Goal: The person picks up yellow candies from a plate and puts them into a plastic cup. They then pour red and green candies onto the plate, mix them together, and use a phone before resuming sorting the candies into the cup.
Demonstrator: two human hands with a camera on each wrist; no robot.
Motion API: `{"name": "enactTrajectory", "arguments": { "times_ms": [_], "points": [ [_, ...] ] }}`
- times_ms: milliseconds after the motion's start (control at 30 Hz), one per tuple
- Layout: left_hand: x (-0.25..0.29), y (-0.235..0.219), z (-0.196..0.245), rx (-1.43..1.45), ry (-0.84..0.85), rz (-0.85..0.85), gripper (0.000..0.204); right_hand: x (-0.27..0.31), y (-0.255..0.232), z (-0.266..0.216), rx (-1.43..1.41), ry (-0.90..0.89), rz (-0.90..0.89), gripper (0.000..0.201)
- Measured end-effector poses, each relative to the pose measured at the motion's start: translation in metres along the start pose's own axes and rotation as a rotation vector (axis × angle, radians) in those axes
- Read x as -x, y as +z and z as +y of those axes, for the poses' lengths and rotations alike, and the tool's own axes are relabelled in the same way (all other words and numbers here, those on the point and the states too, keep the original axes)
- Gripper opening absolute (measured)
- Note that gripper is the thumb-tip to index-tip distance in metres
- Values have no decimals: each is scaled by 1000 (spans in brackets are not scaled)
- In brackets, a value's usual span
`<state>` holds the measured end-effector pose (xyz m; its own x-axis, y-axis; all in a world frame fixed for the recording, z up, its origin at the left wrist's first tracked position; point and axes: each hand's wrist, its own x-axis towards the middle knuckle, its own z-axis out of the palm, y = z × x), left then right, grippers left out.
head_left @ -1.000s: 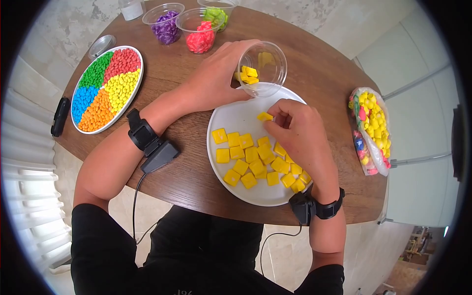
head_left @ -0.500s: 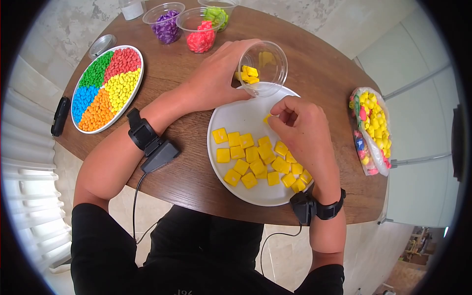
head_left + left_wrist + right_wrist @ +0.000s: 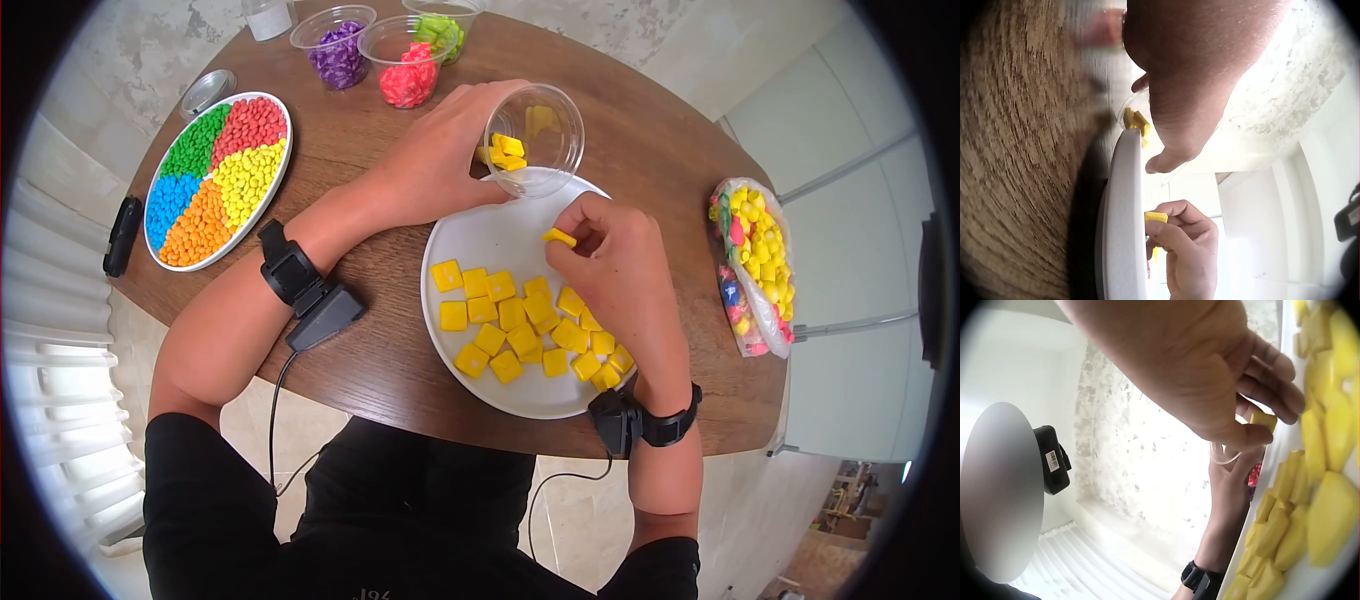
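My left hand [image 3: 450, 150] grips a clear plastic cup [image 3: 550, 165], tilted over the far edge of the white plate [image 3: 470, 235]; several yellow pieces [image 3: 507, 152] lie inside it. Above the plate, my right hand [image 3: 615, 265] pinches one yellow square [image 3: 559, 237] between thumb and fingers. Many yellow squares [image 3: 512, 315] lie on the near half of the plate, some overlapping. The left wrist view shows the pinched square [image 3: 1156, 217] just over the plate's rim [image 3: 1124, 212]. In the right wrist view, the thumb and fingers hold the square [image 3: 1264, 420] beside the plate.
A round plate of sorted coloured candies [image 3: 243, 185] stands at the left. Cups with purple [image 3: 340, 62], pink [image 3: 408, 80] and green pieces [image 3: 440, 36] are at the back. A bag of wrapped candies [image 3: 760, 250] lies at the right edge, and a clear lid [image 3: 208, 92] at the back left.
My right hand has shifted slightly over the plate, and the yellow square has turned between its fingers. My left hand and the cup have stayed in place.
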<state>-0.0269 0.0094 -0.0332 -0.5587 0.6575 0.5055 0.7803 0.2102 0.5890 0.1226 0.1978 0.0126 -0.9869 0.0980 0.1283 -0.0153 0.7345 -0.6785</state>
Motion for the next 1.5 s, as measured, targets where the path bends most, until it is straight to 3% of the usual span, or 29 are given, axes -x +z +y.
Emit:
{"name": "enactTrajectory", "arguments": {
  "times_ms": [400, 633, 800, 1200, 1500],
  "points": [
    [0, 0, 1, -16, -13, -8, 96, 0, -1, -4, 174, 32, -108, 15],
    [0, 1, 0, -12, 20, 12, 95, 0, -1, -1, 91, 41, -80, 14],
    [0, 0, 0, -11, 17, 6, 94, 1, -2, -5, -14, 1, 52, 13],
    [0, 0, 0, -11, 19, 11, 95, 2, -2, -1, 177, 24, -123, 18],
    [0, 0, 0, -11, -2, 1, 96, 0, -2, -1, 64, 51, -60, 15]
  ]
}}
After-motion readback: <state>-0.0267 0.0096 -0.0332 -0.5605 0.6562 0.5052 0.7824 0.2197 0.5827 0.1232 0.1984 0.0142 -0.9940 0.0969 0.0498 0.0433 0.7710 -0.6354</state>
